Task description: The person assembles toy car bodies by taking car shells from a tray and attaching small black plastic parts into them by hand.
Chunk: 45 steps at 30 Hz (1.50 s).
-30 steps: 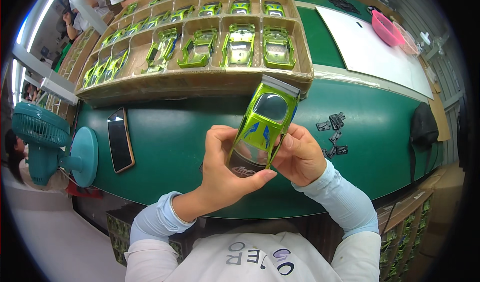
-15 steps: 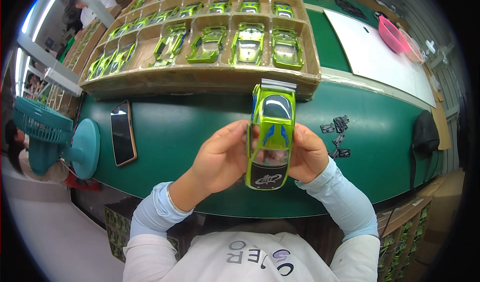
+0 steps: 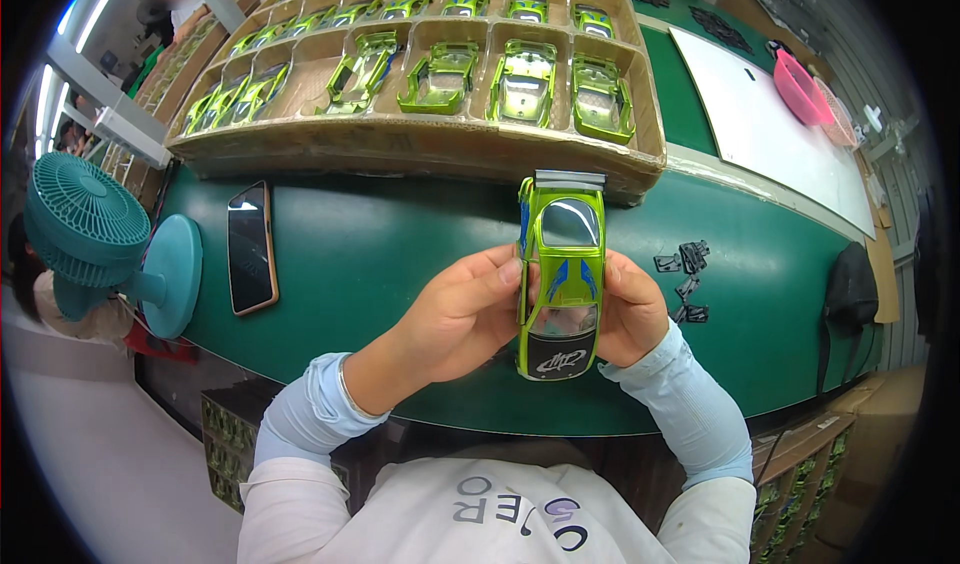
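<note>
Between both hands, above the green table, I hold a lime-green toy car body (image 3: 570, 282) with blue marks, a black front panel and a grey spoiler at its far end. My left hand (image 3: 465, 314) grips its left side, thumb against the open-looking door edge. On the opposite side, my right hand (image 3: 632, 309) presses with its thumb, the other fingers curled beneath and partly hidden. Beyond the car stands a divided cardboard tray (image 3: 420, 154) with several similar green car bodies in its compartments. Small black plastic parts (image 3: 690, 274) lie to the right of my right hand.
A phone (image 3: 252, 249) lies at the left, beside a teal desk fan (image 3: 90, 214). On the right are a white board (image 3: 770, 134), a pink basket (image 3: 800, 89) and a black bag (image 3: 850, 284). Other people work at the far side.
The view has shifted a little, so the car and hands appear slightly further right. Both hands keep their hold, and the car's pose is nearly the same.
</note>
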Each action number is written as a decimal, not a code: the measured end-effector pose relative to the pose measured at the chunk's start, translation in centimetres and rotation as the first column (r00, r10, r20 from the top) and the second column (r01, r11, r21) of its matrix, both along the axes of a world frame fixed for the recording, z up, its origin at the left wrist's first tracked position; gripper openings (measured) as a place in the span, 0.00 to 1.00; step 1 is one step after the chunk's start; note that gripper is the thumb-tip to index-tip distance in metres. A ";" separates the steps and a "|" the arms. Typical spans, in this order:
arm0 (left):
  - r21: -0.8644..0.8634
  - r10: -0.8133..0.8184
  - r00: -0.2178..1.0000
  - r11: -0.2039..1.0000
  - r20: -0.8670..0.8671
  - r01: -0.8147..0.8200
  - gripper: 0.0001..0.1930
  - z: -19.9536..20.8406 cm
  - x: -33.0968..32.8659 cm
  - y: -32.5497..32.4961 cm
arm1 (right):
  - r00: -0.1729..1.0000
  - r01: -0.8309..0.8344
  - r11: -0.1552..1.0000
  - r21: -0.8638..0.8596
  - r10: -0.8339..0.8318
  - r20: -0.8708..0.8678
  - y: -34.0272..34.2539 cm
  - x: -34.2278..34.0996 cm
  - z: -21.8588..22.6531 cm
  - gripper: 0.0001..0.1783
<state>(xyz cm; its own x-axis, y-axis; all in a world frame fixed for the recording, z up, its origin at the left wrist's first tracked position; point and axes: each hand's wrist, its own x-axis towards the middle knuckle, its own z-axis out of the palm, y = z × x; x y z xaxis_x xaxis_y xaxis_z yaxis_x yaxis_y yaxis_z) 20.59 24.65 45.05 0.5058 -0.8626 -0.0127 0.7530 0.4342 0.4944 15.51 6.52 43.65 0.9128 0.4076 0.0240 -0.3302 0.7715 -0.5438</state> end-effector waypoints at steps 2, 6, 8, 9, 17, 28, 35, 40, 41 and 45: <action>0.044 -0.001 0.999 0.999 0.033 -0.001 0.18 0.3 0.0 -0.1 | 1.000 0.015 1.000 -0.026 -0.015 0.000 0.3 -0.1 0.0 0.28; 0.073 0.042 0.998 0.996 0.040 -0.045 0.18 0.0 0.1 0.0 | 0.999 0.024 0.999 -0.037 -0.026 -0.034 0.4 -0.2 -0.3 0.28; 0.045 0.019 0.999 0.999 0.026 -0.020 0.18 -0.1 0.1 0.1 | 0.999 0.034 0.999 -0.024 -0.035 -0.020 0.2 -0.2 -0.1 0.28; 0.020 -0.002 1.000 1.000 0.019 0.002 0.20 0.0 0.0 0.0 | 0.999 0.043 0.999 -0.009 -0.043 -0.010 0.1 -0.2 -0.1 0.28; 0.086 -0.043 0.994 0.996 0.103 0.034 0.22 0.3 0.0 -0.1 | 0.998 0.055 0.998 -0.036 -0.055 -0.007 0.0 -0.6 0.3 0.27; 0.009 0.141 0.931 0.988 0.336 -0.153 0.20 2.1 2.1 1.9 | 0.982 0.188 0.970 -0.154 -0.184 0.043 0.8 -0.3 0.5 0.23; 0.034 0.172 0.092 0.312 0.981 -0.950 0.07 9.6 12.8 6.8 | 0.976 0.185 0.891 -0.416 -0.215 -0.026 0.5 -0.5 0.8 0.12; -0.013 -0.680 0.047 -0.082 0.732 -0.997 0.13 7.0 23.8 10.1 | 0.981 0.179 0.868 -0.463 -0.192 0.018 0.7 -1.1 1.2 0.09; 0.016 -0.771 0.131 -0.155 0.623 -0.988 0.13 6.0 25.0 10.5 | 0.981 0.174 0.861 -0.477 -0.192 0.011 0.6 -0.7 1.0 0.09; 0.260 -0.365 0.273 -0.085 0.890 -0.962 0.13 4.6 25.7 9.6 | 0.975 0.181 0.853 -0.490 -0.222 -0.026 0.1 -0.8 0.6 0.08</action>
